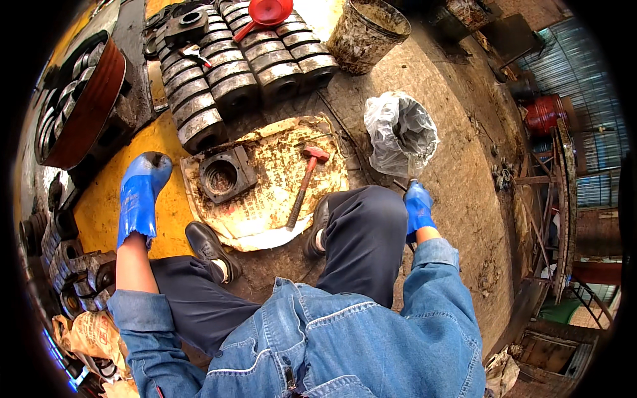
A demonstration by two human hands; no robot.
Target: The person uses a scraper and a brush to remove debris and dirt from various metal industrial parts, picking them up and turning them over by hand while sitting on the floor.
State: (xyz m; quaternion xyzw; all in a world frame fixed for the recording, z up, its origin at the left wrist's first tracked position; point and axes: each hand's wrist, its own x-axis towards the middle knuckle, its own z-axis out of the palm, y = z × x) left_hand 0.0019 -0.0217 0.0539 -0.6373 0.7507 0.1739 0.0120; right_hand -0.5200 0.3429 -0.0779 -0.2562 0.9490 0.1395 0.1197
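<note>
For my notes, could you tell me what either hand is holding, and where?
Left hand: nothing, raised and open. Right hand: beside the knee, any hold cannot be told.

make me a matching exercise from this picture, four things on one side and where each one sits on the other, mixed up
Things:
1. hammer
2. red funnel
3. clear plastic bag
4. square metal housing

Places:
A. on top of the rows of round metal parts
B. on the bare floor, just beyond the right hand
C. on the left part of the paper sheet, near the left shoe
D. on the paper sheet, handle pointing toward the person's right shoe

Pairs: 1-D, 2-A, 3-B, 4-C
</note>
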